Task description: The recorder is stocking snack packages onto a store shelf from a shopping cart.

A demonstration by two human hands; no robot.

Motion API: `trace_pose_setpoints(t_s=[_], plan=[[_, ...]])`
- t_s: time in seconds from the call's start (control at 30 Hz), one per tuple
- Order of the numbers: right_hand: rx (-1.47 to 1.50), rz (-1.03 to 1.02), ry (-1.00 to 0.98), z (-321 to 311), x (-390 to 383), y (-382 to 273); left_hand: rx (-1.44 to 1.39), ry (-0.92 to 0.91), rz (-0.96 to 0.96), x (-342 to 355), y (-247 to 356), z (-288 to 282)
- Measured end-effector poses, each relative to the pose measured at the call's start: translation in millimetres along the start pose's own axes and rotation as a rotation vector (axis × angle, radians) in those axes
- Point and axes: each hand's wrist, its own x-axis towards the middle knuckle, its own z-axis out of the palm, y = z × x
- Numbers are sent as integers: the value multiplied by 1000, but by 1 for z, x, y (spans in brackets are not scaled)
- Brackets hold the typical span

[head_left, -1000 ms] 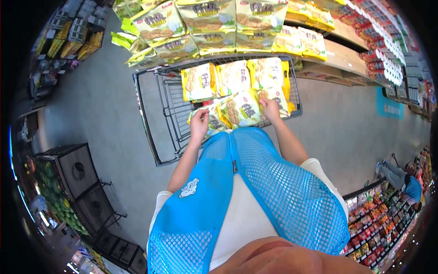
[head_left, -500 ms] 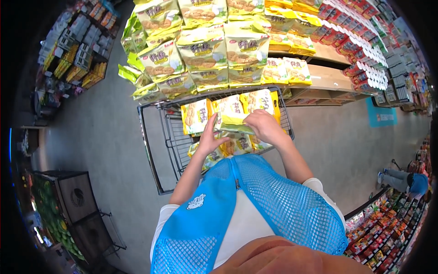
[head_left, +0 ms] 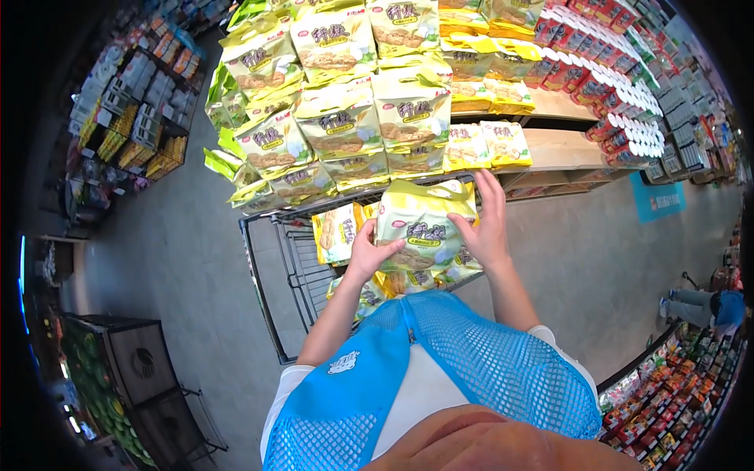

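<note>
Between my two hands I hold a pale green and yellow bag of biscuits, above the cart, with its printed front toward me. My left hand grips the lower left side, thumb across the front. On the right side, my right hand has its thumb on the front and its fingers raised along the edge. Beneath and beside it, more yellow biscuit bags lie in the dark wire shopping cart. The held bag hides part of the cart's load.
Just beyond the cart rises a stacked display of similar biscuit bags. Wooden shelves and rows of red canisters with white lids continue to the right. A dark crate stand is at left; a person stands far right.
The bag has been raised and turned so its front shows. My right hand has moved from its top edge to its right side. My left hand has closed on its left side.
</note>
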Motion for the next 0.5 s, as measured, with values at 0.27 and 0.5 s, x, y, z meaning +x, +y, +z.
trace_pose_setpoints(t_s=[0.27, 0.5], plan=[[664, 447, -181, 31, -36, 41, -122, 10, 121, 35, 71, 16], [545, 253, 157, 42, 103, 55, 244, 143, 601, 134, 167, 52]])
